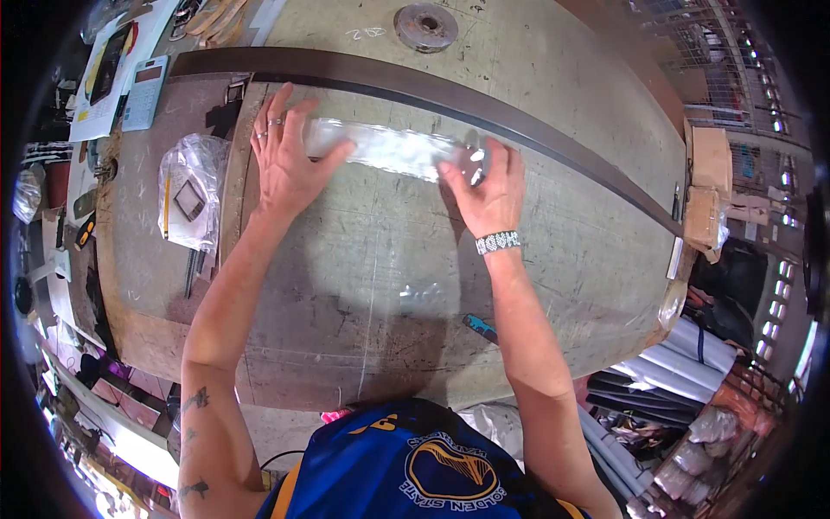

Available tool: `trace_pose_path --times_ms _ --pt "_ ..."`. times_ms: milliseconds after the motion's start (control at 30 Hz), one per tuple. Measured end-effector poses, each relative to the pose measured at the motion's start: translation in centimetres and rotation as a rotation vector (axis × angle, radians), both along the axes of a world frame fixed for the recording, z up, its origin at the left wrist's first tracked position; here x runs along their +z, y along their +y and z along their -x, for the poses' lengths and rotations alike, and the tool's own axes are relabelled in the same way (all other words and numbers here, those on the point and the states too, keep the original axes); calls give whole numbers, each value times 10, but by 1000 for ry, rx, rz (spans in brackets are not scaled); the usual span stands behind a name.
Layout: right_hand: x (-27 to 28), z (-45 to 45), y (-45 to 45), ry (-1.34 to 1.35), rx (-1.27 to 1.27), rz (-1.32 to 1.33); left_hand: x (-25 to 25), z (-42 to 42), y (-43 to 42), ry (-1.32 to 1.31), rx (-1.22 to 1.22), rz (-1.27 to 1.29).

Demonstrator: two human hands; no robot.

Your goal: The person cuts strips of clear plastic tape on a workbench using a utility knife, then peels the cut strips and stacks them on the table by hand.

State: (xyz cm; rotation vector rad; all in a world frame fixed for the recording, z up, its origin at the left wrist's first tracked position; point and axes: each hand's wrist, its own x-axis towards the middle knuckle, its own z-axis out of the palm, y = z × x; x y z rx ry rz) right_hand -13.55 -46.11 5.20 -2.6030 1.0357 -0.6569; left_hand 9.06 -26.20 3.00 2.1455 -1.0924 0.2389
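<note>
- Clear, shiny plastic strip (385, 149) lying lengthwise between two bare hands, above the middle of a worn, scratched tabletop (337, 268), just on the near side of a long dark metal bar (432, 104).
- Left hand (290, 164), with rings, at the strip's left end: fingers spread and pointing away from the body, thumb reaching right along the near edge, left end in the gap between thumb and forefinger.
- Right hand (491, 190), patterned band (498, 242) at the wrist, at the right end: thumb tip at the near edge, other fingers bent around the far right corner; pinching or only pressing, impossible to tell through glare and blur.
- Beyond the bar, a round metal disc (409, 30).
- Farther left, a plastic bag (207, 164) and a light-blue calculator (144, 93).
- Beside the right forearm, a small teal object (478, 325).
</note>
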Motion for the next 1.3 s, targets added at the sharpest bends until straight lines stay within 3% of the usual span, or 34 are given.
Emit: trace_pose_path --times_ms 100,233,500,600,733,1033,1100,1200,1300 --pt "16 -13 -5 220 321 -15 18 -7 0 -33 -267 -121" --pt "19 -30 -21 398 458 -146 20 -20 -7 39 -489 -299" --pt "21 -37 -40 480 575 -128 14 -46 -9 -5 -503 -308" --pt "25 -40 -37 368 585 -81 18 -44 -10 -4 -509 -307" --pt "30 -46 -36 500 610 -130 24 -50 -13 6 -550 -365" --pt "23 -55 -26 482 618 -41 20 -43 -22 -145 -527 -175" --pt "29 -56 -17 420 613 -15 22 -44 -22 -132 -536 -200" --pt "23 -58 -20 545 618 -12 21 -45 -22 -115 -543 -210" --pt "34 -58 -13 452 585 -33 19 -47 -22 -123 -544 -197"
